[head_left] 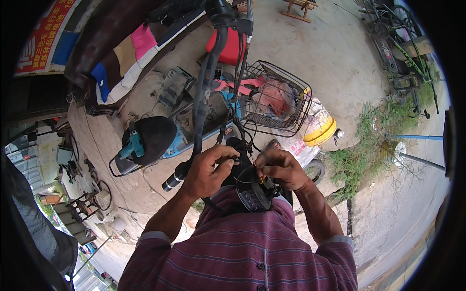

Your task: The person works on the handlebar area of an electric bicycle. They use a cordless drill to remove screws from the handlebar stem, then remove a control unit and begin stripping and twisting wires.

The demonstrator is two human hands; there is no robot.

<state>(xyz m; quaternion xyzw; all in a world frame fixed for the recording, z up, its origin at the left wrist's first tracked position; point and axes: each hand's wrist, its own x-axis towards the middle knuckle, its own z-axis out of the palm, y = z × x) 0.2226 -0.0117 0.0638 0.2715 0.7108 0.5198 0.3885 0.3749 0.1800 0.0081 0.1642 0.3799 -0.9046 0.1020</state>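
In front of my chest is a round black headlight (253, 196) with a clear lens, with short red and yellow wires (262, 180) at its back. My left hand (209, 170) is closed in a pinch on a small dark piece beside the black cables, too small to name. My right hand (283, 168) pinches a thin wire just above the headlight. Dark cables (246, 138) run between the hands up to the bike's black handlebar (200, 104). A black handlebar grip (176, 177) points down by my left wrist.
Beyond my hands, a wire basket (276, 127) holds crumpled pinkish cloth. A teal power drill (134, 143) lies on a black seat (160, 135). A yellow-banded container (320, 131) stands right, near weeds (361, 150). Bicycles (403, 53) lean far right; a sofa (116, 60) is far left.
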